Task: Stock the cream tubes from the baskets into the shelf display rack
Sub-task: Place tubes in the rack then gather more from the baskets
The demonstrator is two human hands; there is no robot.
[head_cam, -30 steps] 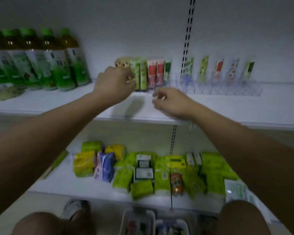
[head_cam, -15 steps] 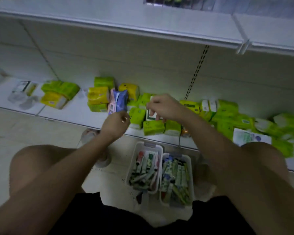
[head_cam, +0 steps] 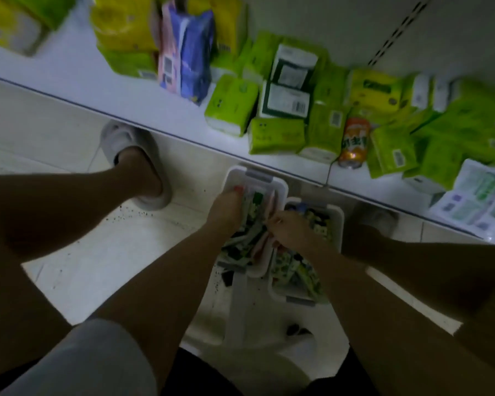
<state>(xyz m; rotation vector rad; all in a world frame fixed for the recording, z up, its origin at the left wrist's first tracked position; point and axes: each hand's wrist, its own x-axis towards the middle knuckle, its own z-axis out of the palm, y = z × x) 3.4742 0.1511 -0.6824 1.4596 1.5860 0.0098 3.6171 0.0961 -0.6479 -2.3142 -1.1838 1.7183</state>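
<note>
White plastic baskets: two baskets are set side by side on the floor below the bottom shelf (head_cam: 155, 121), the left basket (head_cam: 280, 187) and the right basket (head_cam: 335, 214) touching or nearly so; both are filled with loosely piled cream tubes (head_cam: 295, 271).
Left hand: the left hand (head_cam: 226, 208) is reached down into the left basket, fingers lowered among the tubes; whether a tube is clamped cannot be told, since the fingertips are hidden (the picture is dim and blurred).
Right hand: the right hand (head_cam: 287, 228) is curled over the shared rim between the baskets, seemingly pinching at a tube, though the hold cannot be confirmed.
Display rack: no rack is in view; it is judged to lie above the frame, so each tube must be carried upward.
Risk, tangled pile: because tubes are heaped crosswise, neighbours may be dragged out and dropped onto the floor when one is lifted.
Risk, weak pinch: a slick tube taken by its end may be let slip on the way up.
Risk, baskets: a light basket may be tipped or shoved if its rim is leaned on.
Risk, shelf goods: green tissue packs (head_cam: 276, 135) and an orange can (head_cam: 354, 142) lie near the shelf edge (directly above the baskets) and could be knocked down by a rising forearm.
</note>
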